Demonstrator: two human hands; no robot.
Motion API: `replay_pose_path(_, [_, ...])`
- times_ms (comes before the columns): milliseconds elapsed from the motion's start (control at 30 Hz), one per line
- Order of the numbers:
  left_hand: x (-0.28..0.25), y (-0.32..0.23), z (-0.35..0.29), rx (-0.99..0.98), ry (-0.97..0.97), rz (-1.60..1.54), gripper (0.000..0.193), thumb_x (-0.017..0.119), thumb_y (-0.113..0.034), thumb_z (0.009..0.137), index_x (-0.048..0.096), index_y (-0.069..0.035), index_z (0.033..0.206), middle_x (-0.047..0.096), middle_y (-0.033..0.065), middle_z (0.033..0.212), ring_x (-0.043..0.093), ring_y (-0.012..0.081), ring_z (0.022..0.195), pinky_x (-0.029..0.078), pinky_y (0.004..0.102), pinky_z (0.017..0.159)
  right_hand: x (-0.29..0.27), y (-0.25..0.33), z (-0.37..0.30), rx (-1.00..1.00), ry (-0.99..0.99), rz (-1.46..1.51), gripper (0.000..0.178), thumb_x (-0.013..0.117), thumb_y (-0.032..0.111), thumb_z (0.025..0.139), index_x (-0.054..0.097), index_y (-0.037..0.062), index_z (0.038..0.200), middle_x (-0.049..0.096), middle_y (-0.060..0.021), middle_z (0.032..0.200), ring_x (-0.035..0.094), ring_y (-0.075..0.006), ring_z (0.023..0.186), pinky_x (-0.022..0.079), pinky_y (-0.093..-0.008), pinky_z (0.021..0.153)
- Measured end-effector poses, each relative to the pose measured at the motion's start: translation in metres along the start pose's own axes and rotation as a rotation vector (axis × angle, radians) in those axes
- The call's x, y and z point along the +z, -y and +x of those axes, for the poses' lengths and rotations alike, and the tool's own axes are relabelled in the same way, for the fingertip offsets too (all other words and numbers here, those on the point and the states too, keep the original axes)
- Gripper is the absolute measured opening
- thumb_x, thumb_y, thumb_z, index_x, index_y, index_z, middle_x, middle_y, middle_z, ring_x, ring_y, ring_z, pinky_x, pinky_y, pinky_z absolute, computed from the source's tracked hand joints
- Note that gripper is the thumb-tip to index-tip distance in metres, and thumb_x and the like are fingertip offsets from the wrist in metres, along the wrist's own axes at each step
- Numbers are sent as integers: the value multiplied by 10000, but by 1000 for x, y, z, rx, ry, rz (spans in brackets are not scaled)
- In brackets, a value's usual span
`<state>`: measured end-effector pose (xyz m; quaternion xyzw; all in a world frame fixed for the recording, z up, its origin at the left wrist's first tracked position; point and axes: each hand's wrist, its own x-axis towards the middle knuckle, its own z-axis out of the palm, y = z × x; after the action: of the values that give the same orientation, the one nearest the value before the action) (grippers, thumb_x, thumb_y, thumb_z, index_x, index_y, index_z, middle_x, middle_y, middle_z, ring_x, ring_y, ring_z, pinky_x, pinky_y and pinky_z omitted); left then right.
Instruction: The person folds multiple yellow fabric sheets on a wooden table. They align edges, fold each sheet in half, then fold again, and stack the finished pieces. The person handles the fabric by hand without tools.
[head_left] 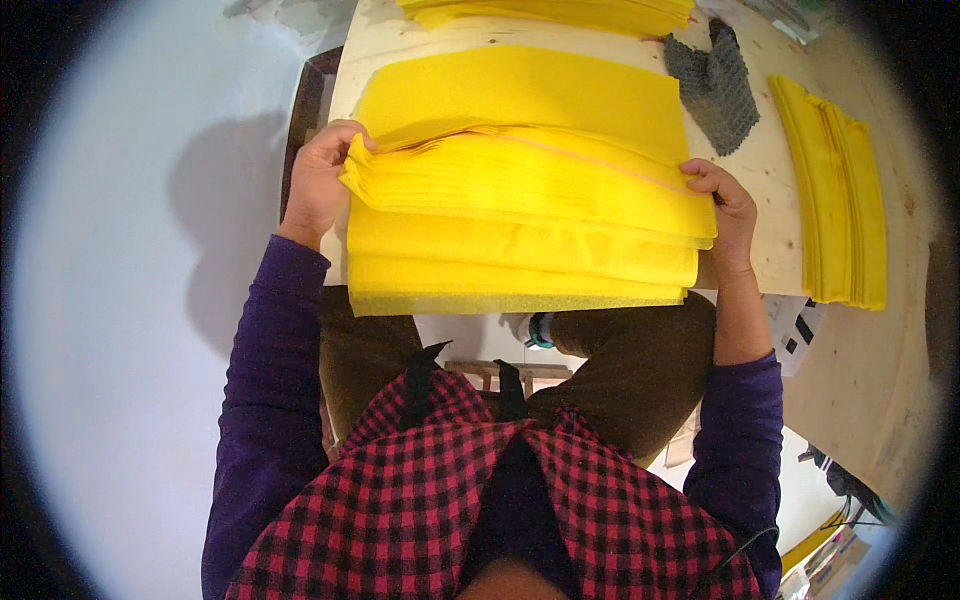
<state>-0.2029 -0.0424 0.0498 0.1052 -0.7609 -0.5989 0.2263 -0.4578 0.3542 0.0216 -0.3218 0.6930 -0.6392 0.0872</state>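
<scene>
A stack of thin yellow fabric sheets point(530, 185) spans the space between my two hands, its layers fanned in steps toward me. My left hand point(322, 180) pinches the stack's left end, thumb on top and fingers closed on the bunched layers. At the right end, my right hand point(725, 205) grips the same layers, fingertips over the top edge. Beneath and behind lies more yellow fabric point(530, 90), flat on the wooden table point(775, 215). The lowest sheets hang past the table's near edge, over my lap. A thin pinkish line crosses the upper layers.
A crumpled grey knitted cloth point(715, 90) lies beyond my right hand. Farther right sits a folded yellow fabric pile point(830, 195). Another yellow pile point(550, 12) is at the far edge of view. A pale wall point(130, 330) rises on the left.
</scene>
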Motion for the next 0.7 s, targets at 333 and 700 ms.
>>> replay_pose_path(333, [-2, -5, -7, 138, -49, 553, 275, 609, 122, 714, 614, -55, 924, 576, 52, 946, 547, 159, 938, 418, 251, 842, 0, 0, -4, -17, 27, 18, 79, 625, -69, 836, 626, 7, 855, 631, -104, 1079, 600, -173, 959, 479, -272, 876])
replay_pose_path(700, [70, -104, 13, 373, 50, 789, 268, 545, -165, 897, 611, -41, 1125, 603, 163, 1182, 530, 323, 1143, 418, 404, 963, 1, -6, -6, 0, -26, 73, 104, 687, -57, 779, 638, 18, 832, 664, -97, 1030, 620, -172, 944, 489, -276, 865])
